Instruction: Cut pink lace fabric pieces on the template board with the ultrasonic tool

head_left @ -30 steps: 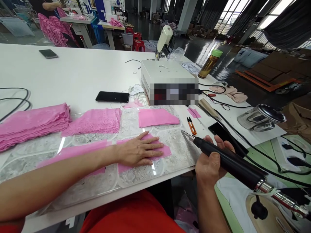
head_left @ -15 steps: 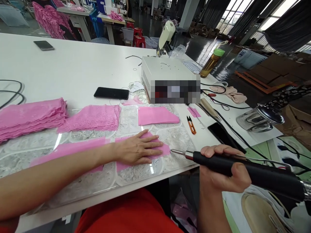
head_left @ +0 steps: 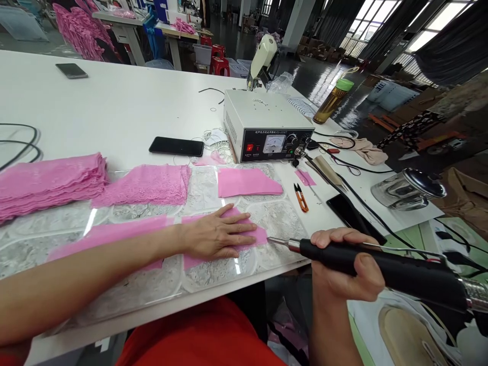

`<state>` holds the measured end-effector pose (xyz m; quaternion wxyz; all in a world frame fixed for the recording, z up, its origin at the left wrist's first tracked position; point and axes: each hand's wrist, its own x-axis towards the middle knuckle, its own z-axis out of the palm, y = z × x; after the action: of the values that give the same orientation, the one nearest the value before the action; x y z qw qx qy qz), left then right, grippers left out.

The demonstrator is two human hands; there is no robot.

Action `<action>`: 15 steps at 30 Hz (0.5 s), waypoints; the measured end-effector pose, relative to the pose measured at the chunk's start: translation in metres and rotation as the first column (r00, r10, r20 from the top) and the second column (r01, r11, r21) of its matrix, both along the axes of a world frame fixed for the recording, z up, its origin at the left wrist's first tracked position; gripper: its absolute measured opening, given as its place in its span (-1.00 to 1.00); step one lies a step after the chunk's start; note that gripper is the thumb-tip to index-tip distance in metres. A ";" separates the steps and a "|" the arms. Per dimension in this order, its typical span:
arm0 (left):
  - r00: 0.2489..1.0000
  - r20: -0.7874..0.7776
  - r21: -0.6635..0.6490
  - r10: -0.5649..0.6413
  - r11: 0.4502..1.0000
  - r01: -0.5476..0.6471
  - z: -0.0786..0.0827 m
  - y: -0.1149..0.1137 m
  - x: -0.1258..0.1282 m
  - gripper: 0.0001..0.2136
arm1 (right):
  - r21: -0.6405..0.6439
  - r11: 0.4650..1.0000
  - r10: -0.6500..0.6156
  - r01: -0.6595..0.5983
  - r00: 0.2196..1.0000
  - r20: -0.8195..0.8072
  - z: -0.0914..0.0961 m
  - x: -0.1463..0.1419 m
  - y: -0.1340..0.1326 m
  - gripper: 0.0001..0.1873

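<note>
My left hand (head_left: 217, 234) lies flat, fingers spread, on a pink fabric piece (head_left: 192, 262) on the grey marbled, clear-covered mat (head_left: 213, 279). Gripped in my right hand (head_left: 345, 264) is the black handheld ultrasonic welder (head_left: 396, 272), its thin metal tip at the right point of the fabric. Under my left forearm a second flat pink piece (head_left: 114, 234) is partly hidden. Behind my left hand rests a neat stack of cut pink pieces (head_left: 247, 182). Further left are a pink lace pile (head_left: 148, 185) and a thicker pink stack (head_left: 49, 180).
A welder control box (head_left: 272, 127) stands at the back, cables running right. Orange thread snips (head_left: 301, 197), a black phone (head_left: 176, 146), a dark flat object (head_left: 354, 216), a glass mug (head_left: 404, 190) and a green-capped bottle (head_left: 333, 101) are around. The table's front edge is near my lap.
My right hand and the welder have shifted slightly left, the tip staying at the fabric's point. My left hand keeps its place. A person's patterned clothing at the far right has moved.
</note>
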<state>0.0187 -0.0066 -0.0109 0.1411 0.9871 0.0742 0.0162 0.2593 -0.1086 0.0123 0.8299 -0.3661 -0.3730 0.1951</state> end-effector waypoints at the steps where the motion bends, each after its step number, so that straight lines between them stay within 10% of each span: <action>1: 1.000 0.003 0.001 0.002 1.000 -0.002 0.000 0.000 0.000 -0.56 | 0.003 1.000 -0.003 0.003 1.000 0.009 0.000 0.000 0.000 -0.77; 15: 0.999 0.033 -0.024 -0.010 1.000 0.011 0.001 -0.001 0.000 -0.55 | -0.032 0.999 0.007 -0.008 1.000 -0.011 0.005 0.002 0.002 -0.79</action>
<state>0.0189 -0.0073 -0.0102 0.1544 0.9853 0.0669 0.0306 0.2615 -0.1063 0.0177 0.8252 -0.3768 -0.3667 0.2062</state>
